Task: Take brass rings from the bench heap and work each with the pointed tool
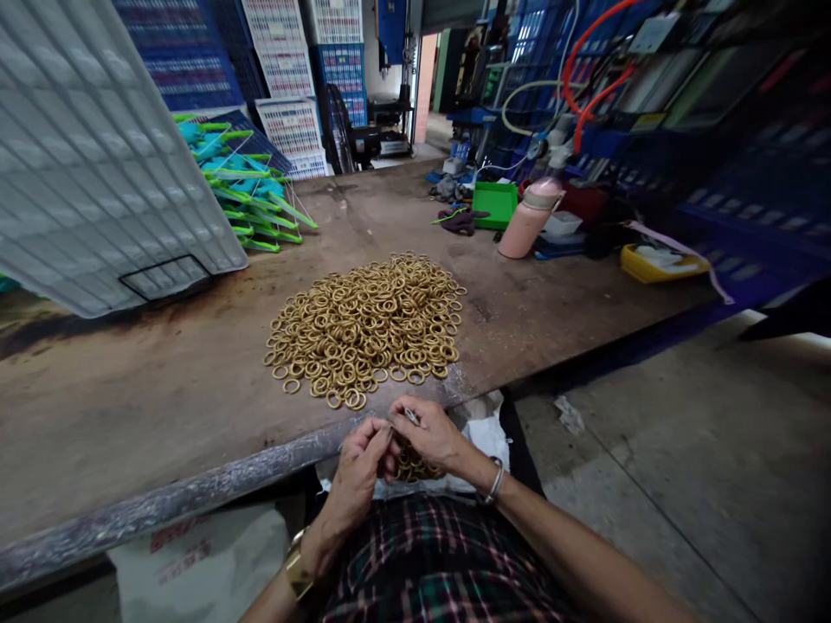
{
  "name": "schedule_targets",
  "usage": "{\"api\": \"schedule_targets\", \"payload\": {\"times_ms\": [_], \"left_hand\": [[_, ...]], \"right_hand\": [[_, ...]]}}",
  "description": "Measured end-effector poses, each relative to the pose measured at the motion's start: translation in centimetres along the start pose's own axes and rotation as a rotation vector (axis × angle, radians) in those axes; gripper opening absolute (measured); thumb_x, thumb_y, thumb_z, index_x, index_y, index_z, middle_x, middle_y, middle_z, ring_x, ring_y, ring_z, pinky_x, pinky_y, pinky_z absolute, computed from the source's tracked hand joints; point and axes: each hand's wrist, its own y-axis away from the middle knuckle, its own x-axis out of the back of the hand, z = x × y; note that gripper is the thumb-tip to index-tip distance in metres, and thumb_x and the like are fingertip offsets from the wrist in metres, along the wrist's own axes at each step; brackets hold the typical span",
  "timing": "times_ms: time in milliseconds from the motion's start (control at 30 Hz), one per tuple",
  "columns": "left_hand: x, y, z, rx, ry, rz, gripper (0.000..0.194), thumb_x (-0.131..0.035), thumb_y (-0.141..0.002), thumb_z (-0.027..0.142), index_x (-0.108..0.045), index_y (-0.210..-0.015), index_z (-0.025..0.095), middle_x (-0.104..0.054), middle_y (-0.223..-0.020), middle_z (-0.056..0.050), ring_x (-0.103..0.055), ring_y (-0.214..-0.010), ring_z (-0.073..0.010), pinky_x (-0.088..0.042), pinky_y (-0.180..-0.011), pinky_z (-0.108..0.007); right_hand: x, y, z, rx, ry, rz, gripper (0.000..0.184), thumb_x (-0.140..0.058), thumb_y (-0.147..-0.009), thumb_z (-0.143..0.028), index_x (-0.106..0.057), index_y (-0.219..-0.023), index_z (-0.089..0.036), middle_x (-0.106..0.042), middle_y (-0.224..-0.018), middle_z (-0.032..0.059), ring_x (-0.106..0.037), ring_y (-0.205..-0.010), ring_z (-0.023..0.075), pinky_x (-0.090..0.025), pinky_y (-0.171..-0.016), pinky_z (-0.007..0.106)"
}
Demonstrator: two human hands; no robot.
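A broad heap of brass-coloured rings [363,320] lies on the worktable [195,372], close to its front edge. Just off that edge, my left hand [358,460] and my right hand [428,433] meet with fingertips pinched together. Whatever they pinch is too small and too covered to name. A small silvery piece [411,416] shows at my right hand's fingers; I cannot tell whether it is held or worn. Below my hands, more brass-coloured rings [415,467] lie in a white bag [486,437] at my lap, partly hidden by my fingers.
On the left stands a large pale plastic crate [110,156], with green and turquoise plastic pieces [253,186] behind it. Toward the right are a pink bottle [529,221], a green tray [494,204] and a yellow tray [662,263]. Orange hoses [581,86] hang above.
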Motion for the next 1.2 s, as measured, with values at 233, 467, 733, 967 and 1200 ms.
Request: {"api": "schedule_targets", "payload": {"times_ms": [233, 467, 733, 967, 1200], "left_hand": [[-0.1, 0.0, 0.2, -0.013, 0.049, 0.02, 0.024, -0.053, -0.079, 0.04, -0.051, -0.075, 0.016, -0.051, -0.062, 0.003, -0.042, -0.046, -0.0056, -0.036, -0.042, -0.018], [-0.1, -0.1, 0.4, -0.019, -0.04, 0.042, 0.029, -0.052, -0.078, 0.045, -0.05, -0.073, 0.016, -0.05, -0.058, 0.004, -0.043, -0.045, -0.0064, -0.037, -0.043, -0.018], [-0.6, 0.1, 0.9, -0.042, -0.14, 0.08, 0.03, -0.053, -0.076, 0.046, -0.05, -0.07, 0.016, -0.051, -0.058, 0.003, -0.043, -0.046, -0.0074, -0.038, -0.044, -0.019], [-1.2, 1.2, 1.5, -0.044, -0.08, -0.015, 0.027, -0.054, -0.077, 0.042, -0.052, -0.07, 0.016, -0.052, -0.06, 0.002, -0.046, -0.046, -0.0075, -0.041, -0.046, -0.021], [-0.5, 0.3, 0.8, 0.102, 0.308, 0.014, 0.026, -0.061, -0.073, 0.039, -0.056, -0.074, 0.013, -0.062, -0.079, -0.006, -0.056, -0.058, -0.0107, -0.042, -0.048, -0.021]], "right_hand": [[0.2, 0.4, 1.0, 0.1, 0.349, 0.081, 0.014, -0.042, -0.08, -0.018, -0.056, -0.082, -0.018, -0.057, -0.065, -0.0005, -0.049, -0.058, 0.011, -0.033, -0.057, 0.021], [-0.4, 1.1, 0.8, 0.13, 0.659, -0.071, 0.02, -0.043, -0.069, -0.009, -0.054, -0.083, -0.018, -0.061, -0.073, 0.0022, -0.054, -0.067, 0.0141, -0.032, -0.059, 0.023], [-0.6, 0.8, 0.2, -0.012, 0.731, -0.162, 0.022, -0.041, -0.074, -0.013, -0.053, -0.091, -0.017, -0.064, -0.08, 0.0057, -0.057, -0.071, 0.0159, -0.032, -0.06, 0.024], [0.3, -0.1, -0.6, -0.154, 0.84, -0.039, 0.027, -0.038, -0.076, -0.009, -0.049, -0.1, -0.014, -0.065, -0.086, 0.0095, -0.059, -0.076, 0.0184, -0.033, -0.061, 0.026], [0.6, -1.9, -0.4, -0.131, 0.928, 0.07, 0.031, -0.043, -0.079, -0.015, -0.042, -0.11, -0.019, -0.061, -0.097, 0.0086, -0.059, -0.082, 0.0199, -0.037, -0.065, 0.027]]}}
